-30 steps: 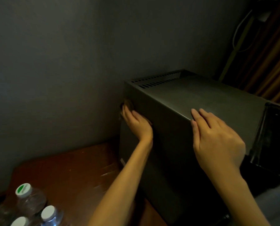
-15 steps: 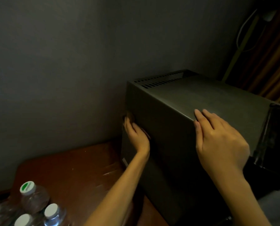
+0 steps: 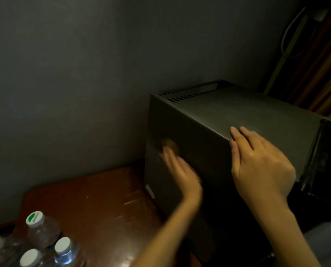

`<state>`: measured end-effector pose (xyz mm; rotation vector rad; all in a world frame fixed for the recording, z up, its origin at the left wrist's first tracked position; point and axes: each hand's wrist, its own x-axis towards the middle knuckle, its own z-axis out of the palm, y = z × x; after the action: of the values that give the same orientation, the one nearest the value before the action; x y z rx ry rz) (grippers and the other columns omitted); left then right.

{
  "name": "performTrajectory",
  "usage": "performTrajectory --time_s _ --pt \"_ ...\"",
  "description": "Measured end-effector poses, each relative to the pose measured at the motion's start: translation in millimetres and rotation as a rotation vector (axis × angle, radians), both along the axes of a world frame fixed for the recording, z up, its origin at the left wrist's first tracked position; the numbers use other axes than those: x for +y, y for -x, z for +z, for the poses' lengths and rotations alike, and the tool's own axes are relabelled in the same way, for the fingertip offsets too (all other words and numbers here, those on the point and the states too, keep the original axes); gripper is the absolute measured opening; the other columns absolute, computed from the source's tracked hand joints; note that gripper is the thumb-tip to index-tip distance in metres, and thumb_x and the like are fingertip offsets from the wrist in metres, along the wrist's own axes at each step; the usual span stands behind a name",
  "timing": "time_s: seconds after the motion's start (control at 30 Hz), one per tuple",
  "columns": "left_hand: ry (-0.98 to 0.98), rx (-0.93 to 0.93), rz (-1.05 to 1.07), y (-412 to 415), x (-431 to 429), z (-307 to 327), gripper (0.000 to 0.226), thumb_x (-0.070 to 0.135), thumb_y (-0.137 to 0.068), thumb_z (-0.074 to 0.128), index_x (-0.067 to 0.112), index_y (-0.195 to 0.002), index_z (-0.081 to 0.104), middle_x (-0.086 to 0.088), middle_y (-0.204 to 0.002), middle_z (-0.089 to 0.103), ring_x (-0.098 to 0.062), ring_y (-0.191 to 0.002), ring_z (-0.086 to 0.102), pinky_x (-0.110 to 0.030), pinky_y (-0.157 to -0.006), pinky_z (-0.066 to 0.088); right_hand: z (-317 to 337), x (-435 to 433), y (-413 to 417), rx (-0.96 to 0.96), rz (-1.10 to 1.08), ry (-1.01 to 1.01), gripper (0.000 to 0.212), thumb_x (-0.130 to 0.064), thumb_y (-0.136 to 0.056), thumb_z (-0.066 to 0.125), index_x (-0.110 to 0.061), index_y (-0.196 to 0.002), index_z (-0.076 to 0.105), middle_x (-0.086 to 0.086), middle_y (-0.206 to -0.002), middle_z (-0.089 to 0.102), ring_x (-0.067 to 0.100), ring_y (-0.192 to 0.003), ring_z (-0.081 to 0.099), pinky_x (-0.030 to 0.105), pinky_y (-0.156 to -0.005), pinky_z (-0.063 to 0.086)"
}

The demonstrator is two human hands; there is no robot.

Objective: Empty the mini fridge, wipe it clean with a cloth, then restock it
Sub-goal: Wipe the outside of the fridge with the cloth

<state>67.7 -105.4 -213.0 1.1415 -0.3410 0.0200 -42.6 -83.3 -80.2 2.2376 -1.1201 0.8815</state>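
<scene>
Bottles (image 3: 43, 230) wait at seven o'clock on the table (image 3: 95, 199), so wiping seems the step in hand: the blurred left hand (image 3: 180, 176) presses a cloth (image 3: 169, 145) straight-fingered against the side of the mini fridge (image 3: 247, 106) at three o'clock, the right hand (image 3: 260, 166) flat on its top edge, bracing for the next stroke.

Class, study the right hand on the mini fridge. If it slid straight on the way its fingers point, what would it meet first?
The right hand has bare mini fridge top ahead; first come the vent slots at the rear, then probably the wall. Depth is unclear.
</scene>
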Motion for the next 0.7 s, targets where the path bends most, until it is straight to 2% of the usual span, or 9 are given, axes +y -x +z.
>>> performTrajectory --time_s 0.07,0.13,0.2,0.27,0.37,0.47,0.57,0.63,0.7 --pt "-0.013 -0.305 0.026 60.2 14.1 7.6 0.044 0.036 -0.105 0.025 0.048 -0.147 0.019 0.018 -0.156 0.016 -0.019 -0.148 0.014 -0.024 -0.119 0.011 0.2 -0.6 -0.1 -0.004 0.007 -0.004 0.043 -0.033 -0.101 0.034 -0.012 -0.13 0.058 0.012 -0.126 0.064 0.028 -0.112 0.063 0.04 -0.087 0.051" --pt "-0.01 -0.393 0.061 36.9 2.5 36.8 0.045 0.025 -0.104 0.029 0.033 -0.148 0.026 0.023 -0.156 0.016 -0.018 -0.149 0.012 -0.029 -0.12 0.012 -0.7 -1.5 0.4 0.0 0.017 0.001 0.043 -0.033 -0.102 0.033 -0.012 -0.131 0.057 0.012 -0.128 0.063 0.029 -0.114 0.062 0.04 -0.089 0.049" --pt "-0.021 -0.259 0.074 -29.1 -21.0 43.6 0.044 0.01 -0.101 0.031 0.01 -0.145 0.033 0.002 -0.155 0.025 -0.025 -0.147 0.017 -0.034 -0.12 0.014 -2.5 -2.3 1.9 0.008 0.022 0.012 0.043 -0.033 -0.103 0.032 -0.013 -0.132 0.056 0.012 -0.129 0.062 0.029 -0.115 0.061 0.04 -0.089 0.049" --pt "-0.05 0.045 0.05 -91.9 -35.9 27.4 0.041 0.004 -0.101 0.035 -0.001 -0.142 0.036 -0.018 -0.151 0.032 -0.032 -0.144 0.024 -0.037 -0.119 0.018 -3.2 -1.9 3.5 0.012 0.027 0.01 0.043 -0.034 -0.104 0.031 -0.013 -0.133 0.056 0.012 -0.13 0.061 0.028 -0.116 0.061 0.04 -0.091 0.048" --pt "-0.09 0.36 0.01 -75.7 -18.3 -8.4 0.042 0.0 -0.101 0.037 -0.003 -0.142 0.035 -0.022 -0.151 0.032 -0.033 -0.141 0.03 -0.019 -0.111 0.017 -4.3 -2.7 3.4 0.003 0.021 0.006 0.042 -0.033 -0.104 0.032 -0.014 -0.133 0.057 0.011 -0.13 0.061 0.027 -0.116 0.06 0.039 -0.092 0.048" --pt "-0.147 0.141 -0.014 9.4 11.7 -0.9 0.043 0.006 -0.102 0.036 0.01 -0.145 0.032 -0.007 -0.154 0.028 -0.018 -0.144 0.025 -0.014 -0.114 0.012 -3.5 -3.3 2.6 -0.008 0.033 0.009 0.042 -0.032 -0.103 0.033 -0.013 -0.132 0.056 0.011 -0.13 0.061 0.028 -0.116 0.06 0.039 -0.093 0.047" --pt "-0.047 -0.187 -0.006 -28.0 -6.2 38.6 0.042 0.013 -0.101 0.031 0.02 -0.142 0.027 0.003 -0.152 0.023 -0.017 -0.146 0.016 -0.022 -0.119 0.011 -3.9 -4.0 4.2 0.003 0.043 0.018 0.042 -0.032 -0.104 0.033 -0.011 -0.133 0.056 0.013 -0.13 0.061 0.029 -0.116 0.061 0.041 -0.091 0.048" --pt "-0.056 -0.12 0.031 -85.7 -27.9 44.7 0.045 0.016 -0.1 0.03 0.012 -0.145 0.031 -0.006 -0.153 0.028 -0.023 -0.146 0.02 -0.03 -0.12 0.016 -4.1 -3.6 3.8 0.013 0.046 0.025 0.043 -0.032 -0.103 0.033 -0.011 -0.133 0.055 0.014 -0.131 0.06 0.03 -0.116 0.06 0.041 -0.092 0.047" --pt "-0.049 0.105 0.049 -116.6 -39.4 17.0 0.046 0.013 -0.1 0.033 0.001 -0.144 0.035 -0.018 -0.151 0.032 -0.032 -0.142 0.029 -0.04 -0.118 0.022 -4.2 -3.0 2.9 0.001 0.039 0.018 0.042 -0.031 -0.103 0.035 -0.01 -0.133 0.055 0.014 -0.13 0.06 0.031 -0.116 0.06 0.041 -0.093 0.047"
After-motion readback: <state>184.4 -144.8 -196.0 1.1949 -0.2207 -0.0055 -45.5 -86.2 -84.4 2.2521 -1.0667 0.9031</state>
